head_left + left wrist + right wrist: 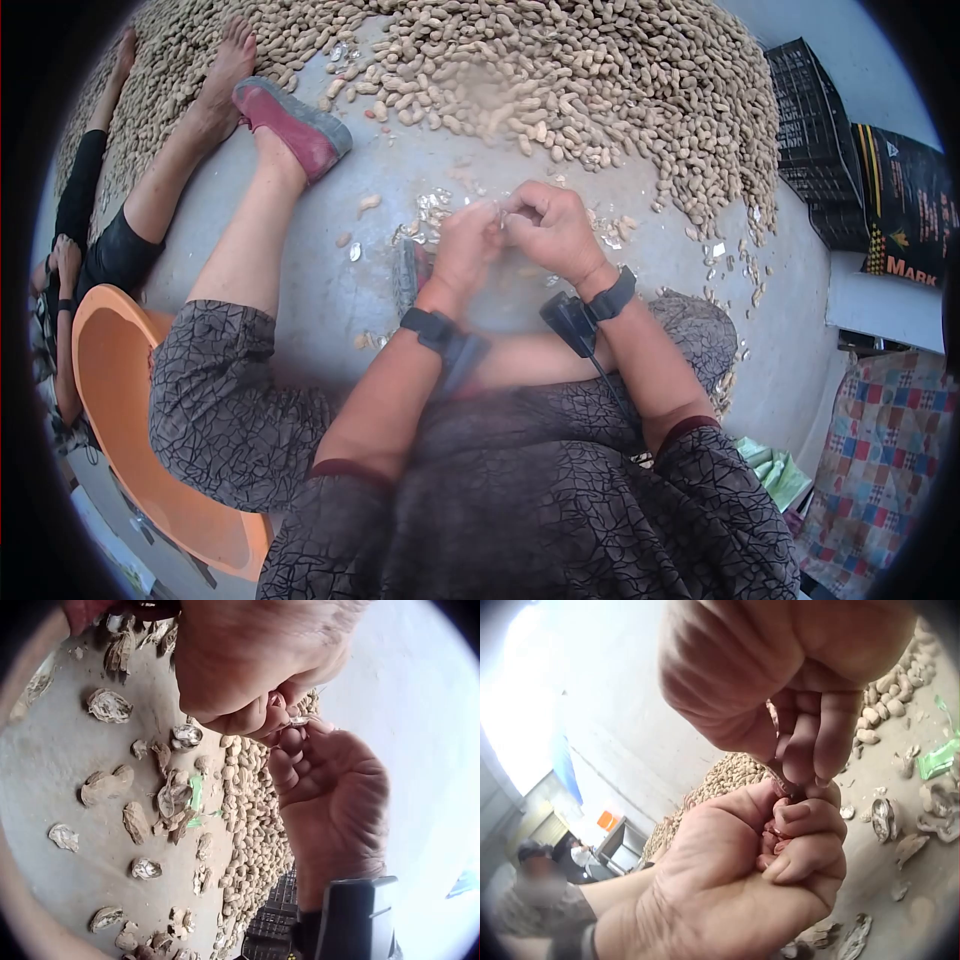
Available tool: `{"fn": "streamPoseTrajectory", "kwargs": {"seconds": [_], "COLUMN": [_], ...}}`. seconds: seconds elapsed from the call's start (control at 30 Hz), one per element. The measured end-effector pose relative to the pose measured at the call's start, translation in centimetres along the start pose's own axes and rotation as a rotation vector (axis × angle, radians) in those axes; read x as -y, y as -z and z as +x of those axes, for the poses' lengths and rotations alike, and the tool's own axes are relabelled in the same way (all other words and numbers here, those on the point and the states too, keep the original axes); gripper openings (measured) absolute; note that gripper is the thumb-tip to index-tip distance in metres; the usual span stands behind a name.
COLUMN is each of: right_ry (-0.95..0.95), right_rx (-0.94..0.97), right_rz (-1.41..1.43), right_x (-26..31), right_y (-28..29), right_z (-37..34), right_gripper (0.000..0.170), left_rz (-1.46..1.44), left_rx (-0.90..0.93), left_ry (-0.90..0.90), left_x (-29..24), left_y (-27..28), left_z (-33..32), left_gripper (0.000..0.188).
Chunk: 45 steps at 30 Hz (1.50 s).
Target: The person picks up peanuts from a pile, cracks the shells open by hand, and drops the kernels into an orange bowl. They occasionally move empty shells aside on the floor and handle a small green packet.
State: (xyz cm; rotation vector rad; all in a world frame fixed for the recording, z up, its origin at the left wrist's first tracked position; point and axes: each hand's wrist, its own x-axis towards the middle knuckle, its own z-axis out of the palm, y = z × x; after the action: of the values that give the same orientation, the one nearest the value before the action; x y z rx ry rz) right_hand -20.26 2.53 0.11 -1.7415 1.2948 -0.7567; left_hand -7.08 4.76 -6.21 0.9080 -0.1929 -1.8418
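Inside left hand point(727, 870), red kernels point(770, 844), right hand point(334, 787) pinching shell point(299, 721)

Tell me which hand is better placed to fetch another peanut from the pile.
Right, I'd say: the left hand curls its fingers round reddish kernels, while the right hand seems to pinch just a bit of shell.
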Motion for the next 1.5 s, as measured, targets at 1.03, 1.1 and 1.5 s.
{"fn": "streamPoseTrajectory", "kwargs": {"seconds": [1.03,1.1,1.5], "right_ry": [-0.263,-0.308,-0.435], "right_rx": [-0.081,-0.231,-0.440], "right_rz": [-0.530,-0.587,-0.744], "right_x": [-5.4,-6.5,-12.5], "right_y": [4.3,5.5,6.8], "right_z": [1.8,2.7,3.9], "right_gripper": [0.017,0.016,0.016], "left_rz": [0.415,0.401,0.395], "left_rx": [0.006,-0.008,-0.015], "left_ry": [0.036,0.047,0.047], "left_x": [0.6,0.7,0.9], "left_y": [-0.1,-0.1,0.1], "left_z": [-0.3,-0.3,0.0], "left_gripper": [0.018,0.018,0.016]}}
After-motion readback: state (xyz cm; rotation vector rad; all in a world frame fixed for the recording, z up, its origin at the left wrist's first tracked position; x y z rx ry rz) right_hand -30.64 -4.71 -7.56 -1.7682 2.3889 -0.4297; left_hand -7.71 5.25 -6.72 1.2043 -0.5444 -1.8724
